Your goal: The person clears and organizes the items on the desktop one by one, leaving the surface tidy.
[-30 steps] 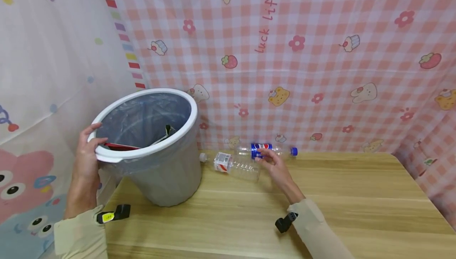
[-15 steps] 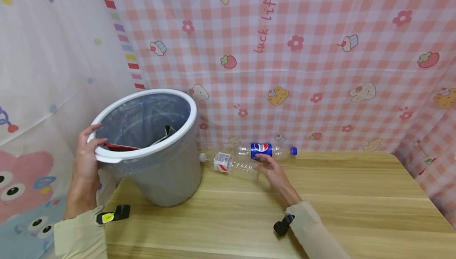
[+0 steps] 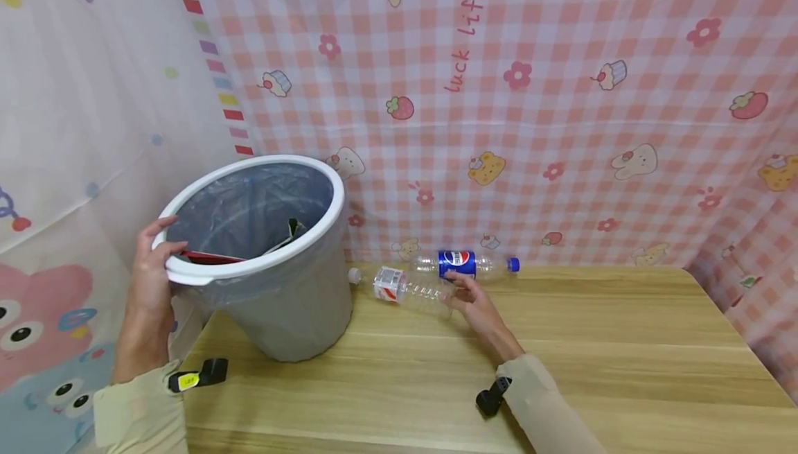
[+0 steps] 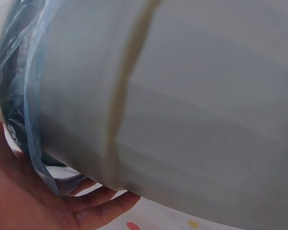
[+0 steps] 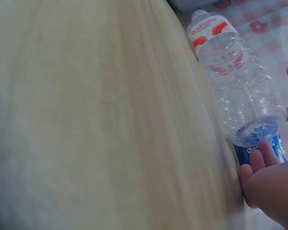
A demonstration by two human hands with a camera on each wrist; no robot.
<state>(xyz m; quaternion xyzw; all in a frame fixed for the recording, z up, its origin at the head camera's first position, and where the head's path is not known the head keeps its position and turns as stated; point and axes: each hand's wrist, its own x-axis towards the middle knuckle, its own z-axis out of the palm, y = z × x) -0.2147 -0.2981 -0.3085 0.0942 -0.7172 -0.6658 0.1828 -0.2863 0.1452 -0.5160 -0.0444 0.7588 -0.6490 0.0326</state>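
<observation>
My left hand (image 3: 149, 274) grips the white rim of a grey trash bin (image 3: 299, 315), which leans a little toward me. In the left wrist view, fingers (image 4: 108, 211) of that hand lie along the bin's underside beside the bag edge. A clear plastic bottle (image 3: 427, 292) with a white cap lies on its side, its cap end close to the bin. My right hand (image 3: 476, 305) is at its base, with loosely bent fingers; in the right wrist view a fingertip is right at the base of the bottle (image 5: 240, 81). Behind lies a Pepsi bottle (image 3: 458, 264) with a blue cap.
A bluish plastic bag (image 3: 249, 197) lines the bin. Inside it are a flat red-edged item (image 3: 215, 258) and a green-and-white piece (image 3: 293, 227). The wooden table (image 3: 592, 343) meets a pink checked cloth (image 3: 561, 128) behind, and a white printed cloth (image 3: 106, 128) hangs at the left.
My right hand has drawn back slightly from the Pepsi bottle's label toward the base of the clear bottle. The left hand and the bin have stayed in place.
</observation>
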